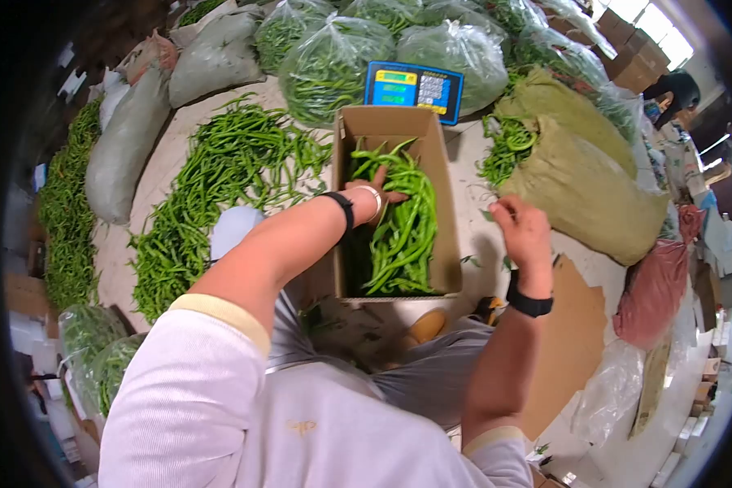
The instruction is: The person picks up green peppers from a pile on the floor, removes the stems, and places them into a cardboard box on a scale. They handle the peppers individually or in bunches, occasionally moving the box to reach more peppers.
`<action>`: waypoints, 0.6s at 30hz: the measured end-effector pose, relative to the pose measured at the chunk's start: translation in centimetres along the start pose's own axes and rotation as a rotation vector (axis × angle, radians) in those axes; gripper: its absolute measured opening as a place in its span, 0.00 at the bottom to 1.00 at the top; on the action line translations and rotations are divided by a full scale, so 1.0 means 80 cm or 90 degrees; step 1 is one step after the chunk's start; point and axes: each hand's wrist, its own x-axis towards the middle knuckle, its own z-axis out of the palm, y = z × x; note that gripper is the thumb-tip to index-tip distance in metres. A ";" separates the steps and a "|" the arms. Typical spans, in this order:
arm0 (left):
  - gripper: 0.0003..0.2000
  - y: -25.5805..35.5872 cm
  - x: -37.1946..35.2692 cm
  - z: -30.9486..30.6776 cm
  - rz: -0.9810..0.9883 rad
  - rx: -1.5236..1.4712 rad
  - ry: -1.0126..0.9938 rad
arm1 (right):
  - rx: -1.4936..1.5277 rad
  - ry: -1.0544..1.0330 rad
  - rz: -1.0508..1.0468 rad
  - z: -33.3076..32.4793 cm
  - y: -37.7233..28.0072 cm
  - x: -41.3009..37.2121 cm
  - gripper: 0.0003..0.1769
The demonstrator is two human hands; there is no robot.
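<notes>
My left hand (376, 193) reaches into an upright cardboard box (449, 220), its fingers spread over long green chili peppers (415, 232). A bracelet and a black band circle that wrist. To the right of the box, my right hand (520, 232) is raised over the floor with its fingers curled and pinched together. A small green leaf (486, 215) shows right at these fingertips, and I cannot tell whether they hold it. Behind the box stands a blue scale display (415, 88) with lit digits.
Loose green peppers (211, 163) are heaped on the floor at left. Clear plastic bags of peppers (337, 69) line the back, beside a grey sack (128, 150). Yellow-green sacks (586, 183) and a red sack (652, 293) lie at right, near a flat cardboard sheet (573, 342).
</notes>
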 end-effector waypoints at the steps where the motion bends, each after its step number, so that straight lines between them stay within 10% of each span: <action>1: 0.49 0.010 -0.016 -0.008 -0.010 0.025 0.006 | -0.005 -0.011 0.022 -0.004 -0.004 -0.001 0.14; 8: 0.24 0.014 -0.062 -0.029 0.190 0.083 0.069 | 0.006 -0.016 0.022 -0.005 0.006 -0.007 0.15; 18: 0.38 0.080 -0.033 0.066 0.238 0.200 -0.110 | 0.012 -0.037 0.022 -0.008 0.000 -0.007 0.14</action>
